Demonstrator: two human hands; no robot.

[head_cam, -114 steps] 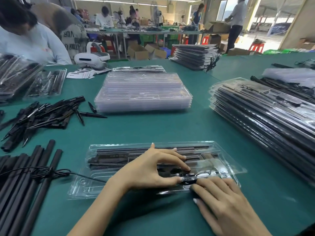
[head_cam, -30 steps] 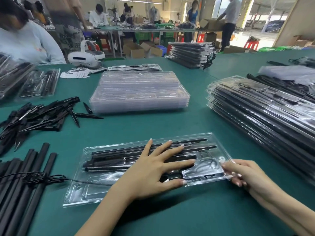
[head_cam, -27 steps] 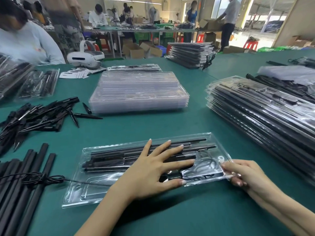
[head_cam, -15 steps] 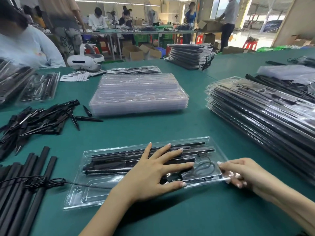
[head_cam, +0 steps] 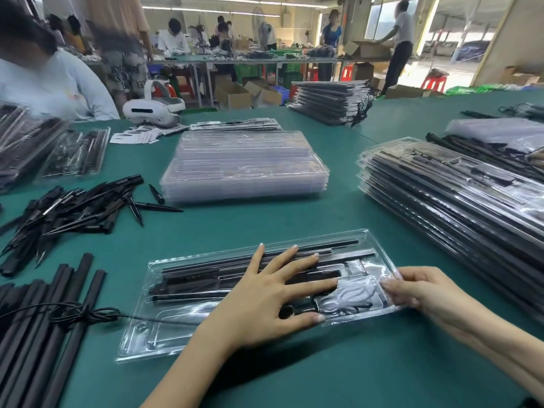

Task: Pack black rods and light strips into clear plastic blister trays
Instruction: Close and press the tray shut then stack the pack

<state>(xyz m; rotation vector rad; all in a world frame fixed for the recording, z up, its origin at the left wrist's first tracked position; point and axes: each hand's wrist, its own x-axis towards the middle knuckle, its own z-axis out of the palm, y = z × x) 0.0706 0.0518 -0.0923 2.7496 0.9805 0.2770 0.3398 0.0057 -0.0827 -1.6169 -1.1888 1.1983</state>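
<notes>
A clear blister tray (head_cam: 153,340) lies on the green table in front of me, holding black rods and strips (head_cam: 194,282) and a coiled cable (head_cam: 350,298). My left hand (head_cam: 265,301) lies flat on the tray with fingers spread straight, pressing its cover. My right hand (head_cam: 421,293) grips the tray's right edge, fingers curled round it with the thumb on top. Loose black rods (head_cam: 44,334) lie at the near left, a thin black cord (head_cam: 82,315) running from them into the tray.
A stack of empty clear trays (head_cam: 244,166) stands mid-table. Packed trays (head_cam: 459,201) are piled at the right, another pile (head_cam: 329,98) farther back. Black pointed spikes (head_cam: 67,207) are heaped at the left. A white headset (head_cam: 153,108) and a seated person are at the far left.
The tray's right end has shifted slightly away from me. My right hand keeps hold of its edge and my left hand stays flat on top.
</notes>
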